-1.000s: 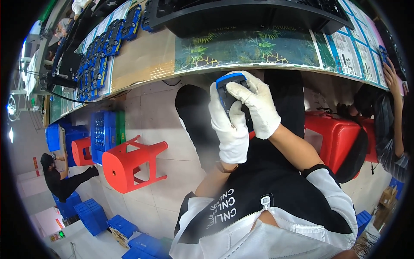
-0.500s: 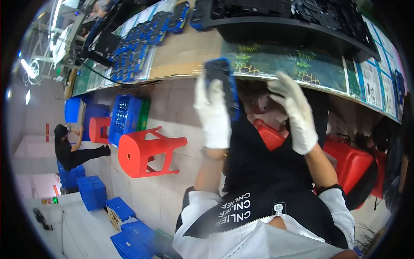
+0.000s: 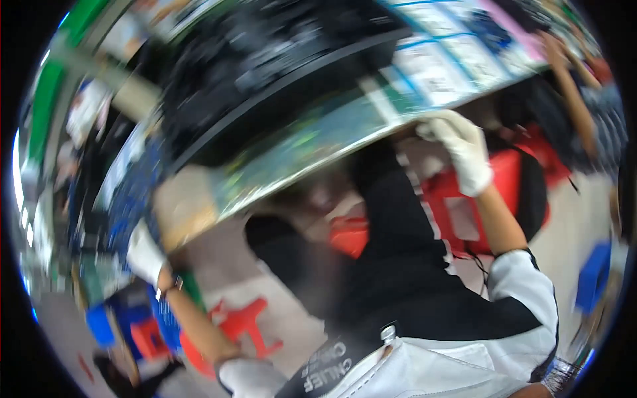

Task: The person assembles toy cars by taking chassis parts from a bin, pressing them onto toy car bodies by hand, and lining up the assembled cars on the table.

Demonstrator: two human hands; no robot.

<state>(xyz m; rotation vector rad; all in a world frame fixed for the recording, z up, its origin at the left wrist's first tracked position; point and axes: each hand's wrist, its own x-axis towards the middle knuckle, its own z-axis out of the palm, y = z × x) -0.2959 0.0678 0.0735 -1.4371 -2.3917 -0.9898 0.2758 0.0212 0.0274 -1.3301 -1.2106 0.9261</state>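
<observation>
Through my feed, the desk runs across the front, carrying a tray. Left of it I see blurred parts, with my left hand near them; sheets lie right of it. My right hand is by the front edge, contact unclear. One stool is left of my legs, another seat right.

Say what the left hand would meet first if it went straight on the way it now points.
Probably the blue parts on the worktable, just beyond the gloved left hand; blur leaves depth and any contact unclear.
</observation>
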